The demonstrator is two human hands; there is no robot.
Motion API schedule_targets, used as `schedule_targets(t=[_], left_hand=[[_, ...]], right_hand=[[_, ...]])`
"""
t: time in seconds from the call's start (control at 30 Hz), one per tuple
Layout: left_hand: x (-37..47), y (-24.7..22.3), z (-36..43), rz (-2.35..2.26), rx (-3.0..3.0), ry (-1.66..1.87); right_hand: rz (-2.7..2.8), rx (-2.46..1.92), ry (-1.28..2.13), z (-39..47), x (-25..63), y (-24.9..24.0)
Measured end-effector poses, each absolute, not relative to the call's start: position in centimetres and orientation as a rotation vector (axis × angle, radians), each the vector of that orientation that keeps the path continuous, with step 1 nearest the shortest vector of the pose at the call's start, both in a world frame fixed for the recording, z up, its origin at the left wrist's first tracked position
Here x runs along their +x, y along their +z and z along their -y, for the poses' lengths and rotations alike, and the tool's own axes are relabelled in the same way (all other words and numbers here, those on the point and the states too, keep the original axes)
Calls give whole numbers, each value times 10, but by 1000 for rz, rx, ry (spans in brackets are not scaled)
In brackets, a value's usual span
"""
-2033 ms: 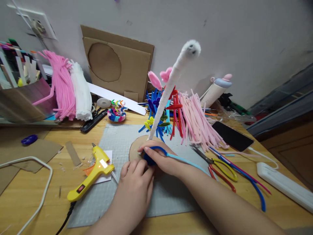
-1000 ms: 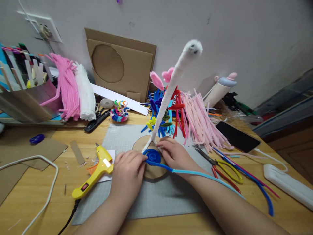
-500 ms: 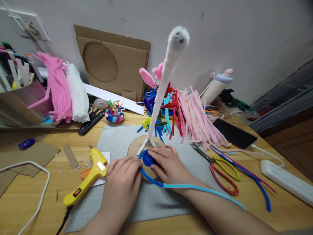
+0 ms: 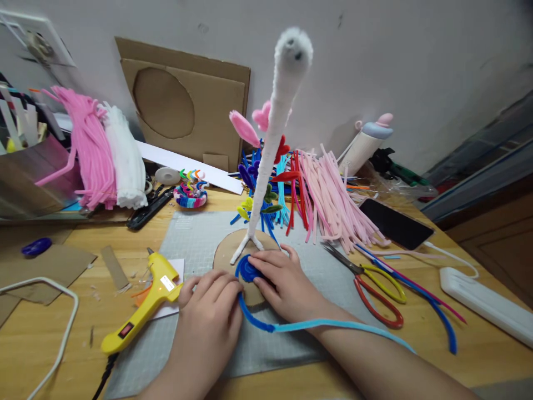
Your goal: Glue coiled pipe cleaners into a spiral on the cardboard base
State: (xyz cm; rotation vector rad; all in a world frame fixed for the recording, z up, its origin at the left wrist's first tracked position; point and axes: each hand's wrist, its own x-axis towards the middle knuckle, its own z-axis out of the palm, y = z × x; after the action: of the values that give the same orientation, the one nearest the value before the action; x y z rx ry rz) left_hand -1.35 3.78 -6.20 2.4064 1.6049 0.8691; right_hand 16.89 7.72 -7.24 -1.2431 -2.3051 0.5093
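Note:
A flat spiral of dark blue pipe cleaner [image 4: 250, 269] lies on a round cardboard base [image 4: 225, 248]. My right hand [image 4: 287, 280] presses its fingers and thumb on the spiral's right side. My left hand [image 4: 212, 308], fingers curled together, pinches the loose blue strand at the spiral's left. Past that pinch, the strand curves toward me and joins a light blue pipe cleaner [image 4: 325, 322] that runs across my right forearm. Behind the spiral, a white wrapped stem [image 4: 266, 161] rises from the base on splayed feet, with pink, red, purple, green and yellow fuzzy pieces around it.
A yellow glue gun [image 4: 144, 305] lies left on the grey cutting mat [image 4: 183, 233]. Scissors [image 4: 366, 278] lie open at right, near a phone [image 4: 395, 222] and a white power strip [image 4: 483, 303]. Bundles of pink pipe cleaners [image 4: 328, 194] and leaning cardboard [image 4: 216, 105] stand behind.
The whole view has shifted slightly, so things sit a little further left. The blue strand by my left hand bows out more, showing a wider loop beside the spiral. Both hands keep their places.

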Motion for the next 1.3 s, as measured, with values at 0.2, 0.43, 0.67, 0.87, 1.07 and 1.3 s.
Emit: schedule_targets(t=[0.2,0.43,0.67,0.87,1.07,1.3], left_hand=[[-13,-64,-36,-1573,2428,877],[-9,-65,-36,-1569,2464,926],[-5,-67,-35,-1544,2478,965],[-4,-66,-35,-1555,2500,987],[-3,-67,-33,-1550,2540,971],[-2,-65,-31,-1535,2518,984]], right_hand=[[2291,-1235,525,-77,169,-72],[2272,-1221,503,-77,169,-78],[2292,-1194,523,-78,173,-72],[2018,-1257,389,-83,188,-71],[2571,-1039,430,-81,180,-69],[2694,-959,370,-81,174,-78]])
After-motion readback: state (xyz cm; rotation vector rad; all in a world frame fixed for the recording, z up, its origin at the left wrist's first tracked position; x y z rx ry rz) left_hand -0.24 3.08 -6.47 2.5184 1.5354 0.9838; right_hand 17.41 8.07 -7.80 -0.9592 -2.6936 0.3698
